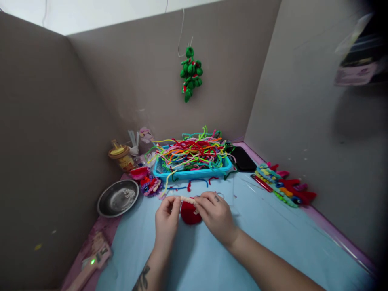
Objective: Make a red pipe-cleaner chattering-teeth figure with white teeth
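A: Tray (189,175) at the back, pipe cleaners (194,149) heaped in it!
B: Left of it, the cup (125,163); nearer, the bowl (117,201), glue gun (98,257) in front of that!
A: Ornament (190,74) hanging against the wall (145,76) behind. Before the tray, left hand (167,216), right hand (217,216), craft piece (190,215) between!

- Here's the table (273,226), blue on top, pink-edged!
- Straight behind the table, a grey back wall (136,81).
- Flanking the table: a dark left wall (45,141), a lighter right wall (303,101).
- High beyond the table, a bright white background (106,14).
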Demonstrator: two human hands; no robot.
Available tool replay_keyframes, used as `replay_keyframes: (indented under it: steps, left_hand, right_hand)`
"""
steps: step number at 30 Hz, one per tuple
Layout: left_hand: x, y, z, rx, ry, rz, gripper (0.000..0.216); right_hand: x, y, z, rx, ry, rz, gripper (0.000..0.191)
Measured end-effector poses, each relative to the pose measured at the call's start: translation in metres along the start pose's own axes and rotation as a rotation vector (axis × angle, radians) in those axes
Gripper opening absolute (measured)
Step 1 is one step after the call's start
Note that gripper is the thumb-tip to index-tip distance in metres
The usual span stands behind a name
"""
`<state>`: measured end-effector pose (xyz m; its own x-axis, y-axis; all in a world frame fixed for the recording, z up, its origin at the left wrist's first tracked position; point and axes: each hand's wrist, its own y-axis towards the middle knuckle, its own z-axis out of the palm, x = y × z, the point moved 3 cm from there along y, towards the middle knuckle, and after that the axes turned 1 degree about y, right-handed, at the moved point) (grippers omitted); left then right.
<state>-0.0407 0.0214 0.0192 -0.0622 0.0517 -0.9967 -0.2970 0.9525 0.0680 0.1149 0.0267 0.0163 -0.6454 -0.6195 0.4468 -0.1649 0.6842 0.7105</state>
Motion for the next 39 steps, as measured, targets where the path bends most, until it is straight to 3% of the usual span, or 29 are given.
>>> replay_keyframes:
  steps: [13, 26, 39]
  left_hand:
    - [0.007, 0.004, -0.001, 0.107, -0.183, 0.010, 0.042]
    - [-0.001, -0.003, -0.001, -0.027, -0.053, 0.245, 0.034]
    - [-0.003, -0.006, -0.001, -0.106, -0.085, 0.209, 0.055]
  right_hand:
    - [0.002, 0.001, -0.001, 0.005, 0.049, -0.009, 0.014]
    - [0.003, 0.002, -0.002, 0.013, 0.102, -0.021, 0.013]
    - [0.006, 0.002, -0.003, 0.064, 0.112, -0.043, 0.017]
